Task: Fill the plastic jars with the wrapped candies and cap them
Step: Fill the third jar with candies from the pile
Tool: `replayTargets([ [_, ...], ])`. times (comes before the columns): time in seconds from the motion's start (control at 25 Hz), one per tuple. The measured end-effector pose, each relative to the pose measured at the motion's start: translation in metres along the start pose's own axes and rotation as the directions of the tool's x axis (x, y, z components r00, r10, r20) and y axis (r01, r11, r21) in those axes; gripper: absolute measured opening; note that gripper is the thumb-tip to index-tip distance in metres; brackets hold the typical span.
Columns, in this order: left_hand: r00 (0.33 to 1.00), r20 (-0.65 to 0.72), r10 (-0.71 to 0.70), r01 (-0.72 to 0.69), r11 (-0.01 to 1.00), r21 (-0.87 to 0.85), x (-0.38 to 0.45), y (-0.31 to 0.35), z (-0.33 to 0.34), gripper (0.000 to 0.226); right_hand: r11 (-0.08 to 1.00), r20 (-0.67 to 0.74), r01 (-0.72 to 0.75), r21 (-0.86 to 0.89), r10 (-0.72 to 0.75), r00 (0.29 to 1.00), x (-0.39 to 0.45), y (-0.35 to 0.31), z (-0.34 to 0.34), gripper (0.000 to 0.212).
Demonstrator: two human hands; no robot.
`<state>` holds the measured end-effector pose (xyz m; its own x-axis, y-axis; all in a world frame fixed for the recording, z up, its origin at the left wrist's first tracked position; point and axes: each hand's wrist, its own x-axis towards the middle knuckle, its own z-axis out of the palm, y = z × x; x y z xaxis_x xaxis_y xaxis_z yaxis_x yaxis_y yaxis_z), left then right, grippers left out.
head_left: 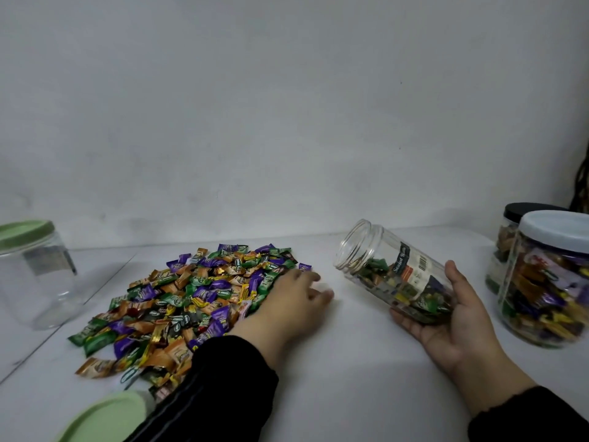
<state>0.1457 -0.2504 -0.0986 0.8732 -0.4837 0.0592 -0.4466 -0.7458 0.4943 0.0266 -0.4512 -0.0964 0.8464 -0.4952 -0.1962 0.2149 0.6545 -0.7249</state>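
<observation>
You're mid-fill: right hand (452,317) cradles the tilted jar (395,275); left hand (296,298), fingers relaxed, rests beside the candies (191,301). Next, scoop some in.

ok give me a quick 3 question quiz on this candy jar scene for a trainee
1. True or false: the tilted jar held by the right hand already has a lid on.
2. Multiple choice: where is the left hand?
A. on the green-lidded empty jar
B. at the right edge of the candy pile
C. on the loose green lid
3. Fill in: the nearer of the two full jars at the right has a ____ lid.

Key
1. False: its mouth is open, and it is partly filled.
2. B
3. White; the jar behind it has a black lid.
</observation>
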Motion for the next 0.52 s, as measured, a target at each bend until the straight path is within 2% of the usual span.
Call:
replayTargets([
  [0.04,0.997,0.077,0.015,-0.032,0.975,0.221,0.0,-0.006,0.011,0.053,1.0,0.002,0.0,-0.007,0.0,1.0,0.0,0.0,0.001,0.059],
  [0.08,0.995,0.097,0.038,-0.07,0.932,0.355,0.0,-0.009,0.02,0.054,1.0,0.001,0.001,-0.01,-0.001,1.0,0.0,0.001,0.0,0.06],
  [0.12,0.995,0.078,0.059,-0.087,0.903,0.421,0.0,-0.01,0.023,0.052,1.0,0.003,0.004,-0.012,-0.004,1.0,0.0,0.001,0.0,0.06],
  [0.28,0.984,-0.104,0.148,-0.099,0.923,0.371,0.007,-0.016,0.021,0.042,0.999,0.003,0.015,-0.033,-0.014,1.0,0.001,0.002,0.0,0.063],
  [0.4,0.989,-0.116,0.088,-0.048,0.949,0.31,0.008,-0.015,0.014,0.04,0.998,0.004,0.025,-0.056,-0.025,1.0,0.001,0.003,0.0,0.064],
  [0.52,0.976,-0.218,0.012,0.046,0.965,0.26,0.005,-0.015,-0.002,0.032,0.998,0.007,0.027,-0.064,-0.026,1.0,0.001,0.004,0.0,0.066],
])
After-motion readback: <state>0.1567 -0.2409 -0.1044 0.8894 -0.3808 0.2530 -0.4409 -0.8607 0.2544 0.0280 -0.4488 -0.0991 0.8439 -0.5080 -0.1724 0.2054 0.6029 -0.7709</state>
